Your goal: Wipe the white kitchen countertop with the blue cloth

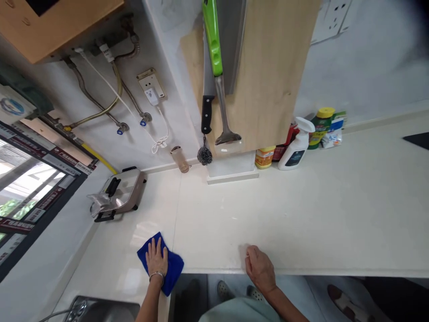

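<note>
My left hand (156, 260) lies flat with fingers spread on a blue cloth (173, 271), pressing it to the white countertop (214, 223). One corner of the cloth hangs over the counter's front edge. A bracelet circles the left wrist. Further right, my right hand (260, 268) is closed in a fist, resting at the front edge of the counter. Nothing shows in that fist, and its palm side is hidden.
An electric pan (136, 197) with a lid stands in the left corner, above a sink (103, 311). Along the wall are a glass jar (181, 160), a white spray bottle (295, 147) and a green bottle (318, 129). A knife (207, 107), a green-handled ladle (223, 103) and a scrubber (204, 154) hang down.
</note>
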{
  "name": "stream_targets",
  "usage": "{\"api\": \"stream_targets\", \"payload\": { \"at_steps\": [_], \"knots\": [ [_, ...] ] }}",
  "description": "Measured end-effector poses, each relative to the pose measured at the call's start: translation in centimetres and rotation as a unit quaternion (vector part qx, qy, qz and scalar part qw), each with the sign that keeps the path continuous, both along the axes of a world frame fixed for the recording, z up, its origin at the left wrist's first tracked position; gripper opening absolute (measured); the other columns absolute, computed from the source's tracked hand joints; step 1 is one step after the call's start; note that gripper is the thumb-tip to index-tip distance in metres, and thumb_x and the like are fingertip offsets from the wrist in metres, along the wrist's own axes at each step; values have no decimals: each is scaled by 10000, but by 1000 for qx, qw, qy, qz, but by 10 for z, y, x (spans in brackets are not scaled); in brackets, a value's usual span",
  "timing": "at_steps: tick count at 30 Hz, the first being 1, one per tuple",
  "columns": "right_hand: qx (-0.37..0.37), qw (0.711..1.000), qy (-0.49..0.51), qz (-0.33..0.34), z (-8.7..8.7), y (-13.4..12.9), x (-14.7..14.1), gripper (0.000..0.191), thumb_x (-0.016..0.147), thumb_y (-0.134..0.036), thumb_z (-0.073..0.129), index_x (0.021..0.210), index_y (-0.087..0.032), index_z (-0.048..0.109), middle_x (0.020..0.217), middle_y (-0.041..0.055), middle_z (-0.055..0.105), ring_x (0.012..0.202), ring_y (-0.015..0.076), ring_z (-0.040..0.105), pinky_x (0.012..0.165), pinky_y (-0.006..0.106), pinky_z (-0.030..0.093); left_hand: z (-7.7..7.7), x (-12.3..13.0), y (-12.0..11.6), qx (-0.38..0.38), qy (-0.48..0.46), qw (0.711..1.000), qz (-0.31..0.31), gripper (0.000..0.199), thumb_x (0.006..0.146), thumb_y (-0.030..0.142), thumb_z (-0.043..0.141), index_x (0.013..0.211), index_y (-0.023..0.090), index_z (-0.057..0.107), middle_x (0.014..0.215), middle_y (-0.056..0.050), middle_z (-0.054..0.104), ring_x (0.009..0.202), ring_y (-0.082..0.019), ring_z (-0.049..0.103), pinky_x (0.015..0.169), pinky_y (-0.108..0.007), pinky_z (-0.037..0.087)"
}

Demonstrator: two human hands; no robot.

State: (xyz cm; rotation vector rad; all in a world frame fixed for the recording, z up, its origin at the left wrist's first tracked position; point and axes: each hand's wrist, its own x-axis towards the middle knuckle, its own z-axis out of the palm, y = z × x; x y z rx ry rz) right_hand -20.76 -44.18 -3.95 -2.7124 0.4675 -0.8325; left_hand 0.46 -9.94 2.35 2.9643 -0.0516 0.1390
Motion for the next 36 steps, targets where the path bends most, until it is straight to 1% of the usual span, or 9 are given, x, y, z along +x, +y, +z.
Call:
{"api": "stream_targets", "payload": {
  "at_steps": [6,10,16,20,23,26,29,32,36],
  "knots": [
    [5,999,-5,43,3,-1,0,152,836,-88,424,894,-215,486,812,28,531,741,196,470,707,322,348,-6,-15,-38,8,-20,997,77,610,959,403,242,1481,135,407,1619,-193,317,1512,-369,257,1217,-633,251],
    [9,999,7,46,7,0,-1,162,830,-78,425,889,-214,491,800,23,527,739,197,467,710,326,347,-13,-31,-74,17,-26,998,54,604,958,394,262,1486,133,398,1619,-193,319,1518,-361,243,1223,-623,249],
    [71,995,-13,63,5,-1,-3,162,841,-90,419,889,-218,505,835,25,572,742,187,492,712,322,372,-20,-42,-145,15,-30,998,-57,581,958,356,302,1502,162,372,1635,-160,292,1534,-347,200,1238,-618,227],
    [205,972,-65,89,6,-7,-6,189,860,-104,393,910,-229,526,859,11,609,760,164,550,733,298,434,-22,-48,-198,11,-23,985,-170,576,950,303,324,1508,165,360,1646,-144,269,1540,-347,171,1258,-595,208],
    [278,953,-104,66,10,-15,-10,218,887,-122,349,950,-232,527,877,10,624,772,149,592,725,275,488,-27,-60,-236,-5,-15,966,-258,595,944,291,353,1528,188,314,1659,-129,228,1547,-344,128,1266,-604,185],
    [280,952,-122,3,13,-28,-16,203,921,-172,356,1008,-226,531,918,26,631,809,155,609,744,287,519,-34,-77,-270,-32,-1,937,-347,651,932,321,412,1550,218,238,1677,-114,142,1552,-349,98,1264,-628,179],
    [263,954,-134,-57,14,-42,-22,202,932,-200,377,1056,-222,535,1007,60,630,932,180,613,836,332,531,-38,-92,-295,-45,14,904,-424,696,920,336,447,1560,232,193,1685,-108,82,1552,-359,77,1259,-646,187],
    [217,963,-124,-97,12,-54,-26,214,930,-190,375,1065,-213,539,1065,88,609,1006,195,602,879,359,536,-38,-98,-308,-55,25,880,-472,691,923,350,443,1559,232,201,1688,-108,94,1554,-346,65,1261,-642,191],
    [175,972,-97,-124,8,-55,-25,225,902,-154,391,1006,-220,580,1082,78,605,1000,190,605,867,347,540,-34,-94,-310,-70,42,868,-491,646,935,360,415,1548,235,255,1687,-101,133,1556,-323,90,1266,-621,206]
  ]
}}
